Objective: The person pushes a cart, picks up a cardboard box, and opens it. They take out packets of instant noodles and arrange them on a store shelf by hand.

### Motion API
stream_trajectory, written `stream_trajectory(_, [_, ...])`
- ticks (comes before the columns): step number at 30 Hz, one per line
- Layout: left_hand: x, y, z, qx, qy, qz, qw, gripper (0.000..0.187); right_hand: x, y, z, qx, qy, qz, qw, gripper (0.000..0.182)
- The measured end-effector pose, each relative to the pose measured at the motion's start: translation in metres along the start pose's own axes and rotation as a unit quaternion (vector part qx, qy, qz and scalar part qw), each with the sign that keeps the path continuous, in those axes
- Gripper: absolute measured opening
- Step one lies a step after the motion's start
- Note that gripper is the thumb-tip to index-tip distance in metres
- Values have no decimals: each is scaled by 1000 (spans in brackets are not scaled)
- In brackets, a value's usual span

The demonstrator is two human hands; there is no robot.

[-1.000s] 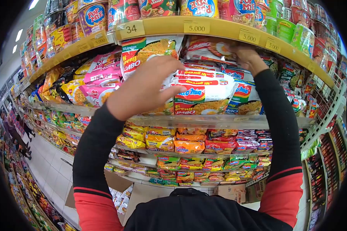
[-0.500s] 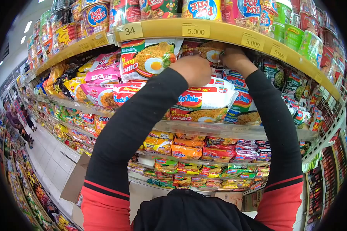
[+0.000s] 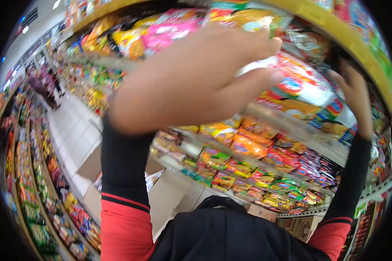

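My left hand (image 3: 196, 78), blurred, is up close in the head view, thumb and fingers apart with nothing between them. Beyond its fingertips lies a white-and-red jumbo instant noodle packet (image 3: 294, 85) on the shelf. Another noodle packet (image 3: 248, 19), yellow and partly hidden, leans above the hand. Under the yellow shelf edge, my right hand (image 3: 355, 89) reaches in at the right, its thumb spread from the fingers. Its fingertips are in shadow beside a crinkled, shiny packet (image 3: 309, 41); I see nothing held in it.
An open cardboard box (image 3: 170, 191) stands on the floor below my left arm, and another carton (image 3: 298, 226) sits under the shelves at right. The yellow shelf edge (image 3: 335, 28) overhangs the packets. People (image 3: 43, 89) stand down the tiled aisle (image 3: 72, 126).
My left hand has drawn back from the shelf, toward the camera and left. My right hand remains near the packets under the shelf edge. The view has turned and tilted.
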State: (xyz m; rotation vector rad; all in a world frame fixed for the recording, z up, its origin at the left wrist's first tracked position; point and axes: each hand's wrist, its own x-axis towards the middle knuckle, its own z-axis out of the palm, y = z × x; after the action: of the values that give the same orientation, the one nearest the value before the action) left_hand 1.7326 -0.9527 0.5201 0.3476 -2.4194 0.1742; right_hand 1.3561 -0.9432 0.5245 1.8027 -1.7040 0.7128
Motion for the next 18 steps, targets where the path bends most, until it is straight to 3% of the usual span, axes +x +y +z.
stream_trajectory(1, [-36,4,-21,-31,-18,-23,999,44,-21,-1,-6,63,-5,18,998,54])
stream_trajectory(2, [-72,2,-36,-81,-37,-58,994,50,-40,1,-13,96,-9,-43,994,52])
stream_trajectory(4, [-147,2,-59,-163,-35,-157,973,64,-80,-62,-34,155,3,-56,986,54])
stream_trajectory(6, [-222,9,-63,-217,68,-281,932,56,-115,-100,-30,326,-6,-56,944,62])
stream_trajectory(8, [-296,18,-61,-246,155,-420,860,49,-112,-123,-11,418,-182,-256,853,68])
stream_trajectory(10, [-372,23,-50,-208,212,-540,788,42,-106,-176,23,490,-356,-354,713,73])
stream_trajectory(12, [-468,25,-14,-135,232,-667,695,38,-121,-234,64,498,-456,-281,682,55])
stream_trajectory(14, [-528,40,29,-70,145,-746,647,37,-151,-284,108,488,-508,-205,680,49])
stream_trajectory(18, [-612,55,129,-65,23,-802,594,38,-243,-336,210,569,-559,-82,597,45])
